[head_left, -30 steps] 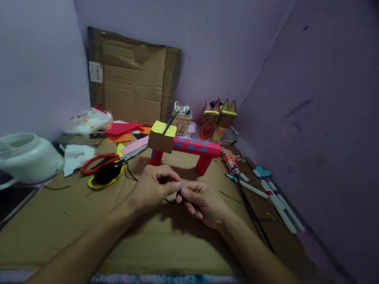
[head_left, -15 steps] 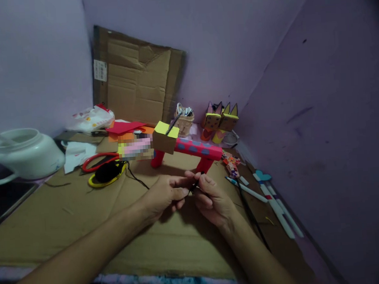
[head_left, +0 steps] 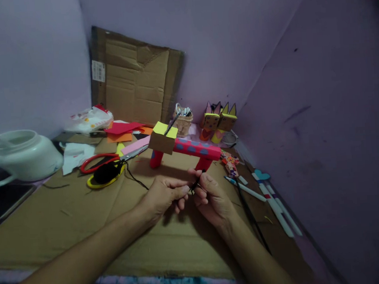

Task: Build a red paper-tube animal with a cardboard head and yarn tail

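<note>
Right hand (head_left: 213, 197) drawn rightward, apart from left hand (head_left: 162, 197), each grip pinching black yarn (head_left: 196, 182)

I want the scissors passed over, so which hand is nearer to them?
Left. The left hand is to the right of the scissors, closer to the camera; the right hand is farther right, beyond the left.

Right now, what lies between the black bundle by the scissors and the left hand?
In the head view: the edge of the yellow handle, then a black strand stretching over cardboard toward the left hand.
</note>
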